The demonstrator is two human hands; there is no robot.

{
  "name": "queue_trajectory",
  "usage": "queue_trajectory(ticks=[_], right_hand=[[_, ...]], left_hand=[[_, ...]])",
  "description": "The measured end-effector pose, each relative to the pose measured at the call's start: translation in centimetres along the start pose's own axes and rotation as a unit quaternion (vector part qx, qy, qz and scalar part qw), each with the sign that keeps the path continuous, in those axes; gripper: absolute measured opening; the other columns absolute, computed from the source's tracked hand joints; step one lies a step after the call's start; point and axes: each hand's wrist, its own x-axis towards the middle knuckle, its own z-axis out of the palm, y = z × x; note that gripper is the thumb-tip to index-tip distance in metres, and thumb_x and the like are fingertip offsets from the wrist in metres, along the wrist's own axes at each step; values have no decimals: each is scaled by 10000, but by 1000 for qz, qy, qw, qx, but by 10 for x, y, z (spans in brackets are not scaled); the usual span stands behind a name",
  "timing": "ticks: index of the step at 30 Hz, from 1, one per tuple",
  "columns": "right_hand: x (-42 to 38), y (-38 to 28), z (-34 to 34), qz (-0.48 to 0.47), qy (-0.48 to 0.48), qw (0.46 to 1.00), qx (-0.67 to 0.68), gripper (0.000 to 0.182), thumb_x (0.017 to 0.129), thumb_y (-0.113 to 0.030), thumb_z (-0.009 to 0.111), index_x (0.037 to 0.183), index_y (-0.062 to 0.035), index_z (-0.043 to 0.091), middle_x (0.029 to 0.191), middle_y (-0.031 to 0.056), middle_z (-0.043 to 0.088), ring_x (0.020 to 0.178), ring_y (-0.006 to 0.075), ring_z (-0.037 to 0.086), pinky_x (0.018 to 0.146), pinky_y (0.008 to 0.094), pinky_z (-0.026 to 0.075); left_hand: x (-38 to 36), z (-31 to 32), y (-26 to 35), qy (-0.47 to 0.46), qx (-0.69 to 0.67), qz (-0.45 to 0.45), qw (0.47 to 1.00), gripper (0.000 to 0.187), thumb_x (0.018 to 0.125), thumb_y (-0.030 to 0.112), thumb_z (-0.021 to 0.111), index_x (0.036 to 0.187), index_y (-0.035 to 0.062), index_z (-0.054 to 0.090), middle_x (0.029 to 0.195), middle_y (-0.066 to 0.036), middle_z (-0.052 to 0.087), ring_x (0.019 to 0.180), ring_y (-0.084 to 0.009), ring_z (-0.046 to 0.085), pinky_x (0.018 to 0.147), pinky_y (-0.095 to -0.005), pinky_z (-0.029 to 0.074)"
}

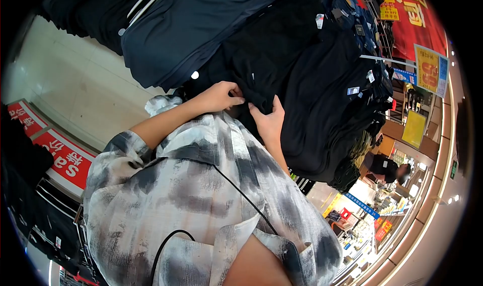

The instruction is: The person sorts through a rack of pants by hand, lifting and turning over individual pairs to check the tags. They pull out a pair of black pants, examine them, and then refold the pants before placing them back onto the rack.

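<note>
My left hand (pixel 220 96) comes in from the left, its fingers curled and pinched on the edge of a black garment (pixel 266 49). Just right of it, my right hand (pixel 269 120) grips the same dark cloth between thumb and fingers, partly hidden by a fold. The two hands are a short gap apart. A small white tag (pixel 253 76) shows on the garment above them. Dark navy trousers (pixel 176 34) hang at the upper left of the hands, and more black garments (pixel 322 99) hang to the right.
Red sale signs (pixel 65 157) and another dark clothes rack (pixel 45 215) are at the left, beside the pale floor (pixel 75 74). Tagged jeans (pixel 352 34) hang at the upper right. Farther right are a yellow sign (pixel 413 128) and a person in dark clothes (pixel 385 167).
</note>
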Motion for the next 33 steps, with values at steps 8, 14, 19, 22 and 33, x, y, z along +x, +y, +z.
queue_trajectory(ticks=[8,14,19,22,33], right_hand=[[2,-5,1,-13,-4,1000,15,261,770,-21,751,985,37,613,874,51,684,822,83,586,756,243,487],[3,-9,-1,-10,-4,1000,20,259,774,-5,746,995,34,618,907,47,687,835,91,594,768,240,485],[6,-8,-2,-20,9,1000,21,261,773,-3,749,1000,31,625,913,43,690,842,92,600,773,239,485],[7,-13,-6,-20,22,1000,8,276,773,-3,752,1021,32,635,944,53,705,868,104,620,805,246,489],[17,-25,-37,-62,72,995,27,430,721,57,707,1147,50,648,1087,91,713,1009,160,652,936,280,479]], left_hand=[[3,-9,3,-69,-63,-74,993,233,910,185,720,943,-33,646,851,-72,652,696,-131,618,628,-261,529],[-2,-12,5,-96,-8,-29,995,270,955,255,686,929,-8,630,799,-41,626,699,-110,602,620,-278,512],[-11,-10,14,-18,176,97,980,261,966,242,650,896,-4,599,795,-100,637,715,-209,634,642,-348,503],[-13,-10,14,38,271,169,947,252,948,227,646,876,-5,577,839,-157,642,770,-329,646,694,-405,507],[-10,-37,-17,145,434,100,884,244,946,227,623,940,-12,576,938,-192,655,900,-382,655,781,-467,534]])
